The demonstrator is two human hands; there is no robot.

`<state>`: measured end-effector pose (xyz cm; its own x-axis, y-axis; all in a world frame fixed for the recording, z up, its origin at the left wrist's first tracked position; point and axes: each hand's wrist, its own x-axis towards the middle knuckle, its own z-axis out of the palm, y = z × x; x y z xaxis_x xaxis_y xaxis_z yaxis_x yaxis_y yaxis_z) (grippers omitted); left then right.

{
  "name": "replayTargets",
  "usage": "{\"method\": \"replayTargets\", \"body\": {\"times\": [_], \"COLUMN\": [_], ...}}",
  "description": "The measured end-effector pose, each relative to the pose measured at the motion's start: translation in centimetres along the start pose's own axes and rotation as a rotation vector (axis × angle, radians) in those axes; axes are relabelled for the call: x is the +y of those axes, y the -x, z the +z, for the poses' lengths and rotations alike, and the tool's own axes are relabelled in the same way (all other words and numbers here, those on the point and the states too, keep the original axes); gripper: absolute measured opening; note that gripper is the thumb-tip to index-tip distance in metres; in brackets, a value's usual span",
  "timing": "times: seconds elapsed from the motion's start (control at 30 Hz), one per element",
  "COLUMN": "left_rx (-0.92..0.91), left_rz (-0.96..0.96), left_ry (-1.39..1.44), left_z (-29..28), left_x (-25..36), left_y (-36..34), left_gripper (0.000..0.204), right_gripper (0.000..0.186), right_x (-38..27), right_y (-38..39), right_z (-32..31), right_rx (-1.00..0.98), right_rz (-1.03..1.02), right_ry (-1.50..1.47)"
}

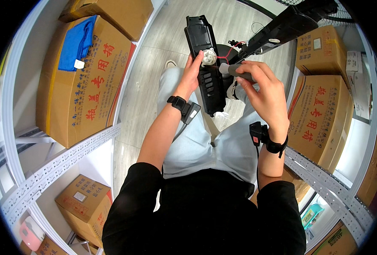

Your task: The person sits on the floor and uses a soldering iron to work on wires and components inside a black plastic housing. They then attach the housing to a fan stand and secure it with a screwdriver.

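Observation:
My left hand grips the left edge of a long black plastic housing, held tilted above my knees. The thumb lies by a round whitish part fixed in the housing's middle. My right hand is closed around the grey handle of a screwdriver. Its light collar points left at the housing, just below the round part; whether the tip touches cannot be made out. Red wires run from the round part toward a larger black tower-shaped body leaning at the upper right.
Metal shelves flank me, the left one and the right one holding cardboard boxes. A blue cloth lies over a left box. Another box stands at right. Grey plank floor shows ahead.

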<state>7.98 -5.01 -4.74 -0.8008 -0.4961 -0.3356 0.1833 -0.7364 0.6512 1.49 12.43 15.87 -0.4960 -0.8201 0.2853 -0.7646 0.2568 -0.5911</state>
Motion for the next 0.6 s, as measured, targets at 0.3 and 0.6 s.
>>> {"method": "replayTargets", "body": {"times": [0.3, 0.6], "left_rx": [0.010, -0.013], "left_rz": [0.018, 0.020], "left_ry": [0.001, 0.038], "left_z": [0.0, 0.0], "left_x": [-0.1, 0.0], "left_y": [-0.2, -0.2], "left_gripper": [0.046, 0.047], "right_gripper": [0.025, 0.024], "right_x": [-0.3, -0.8], "right_y": [0.2, 0.4], "right_z": [0.4, -0.7], "right_rx": [0.044, 0.129], "right_rz": [0.107, 0.077], "right_ry": [-0.043, -0.082]}}
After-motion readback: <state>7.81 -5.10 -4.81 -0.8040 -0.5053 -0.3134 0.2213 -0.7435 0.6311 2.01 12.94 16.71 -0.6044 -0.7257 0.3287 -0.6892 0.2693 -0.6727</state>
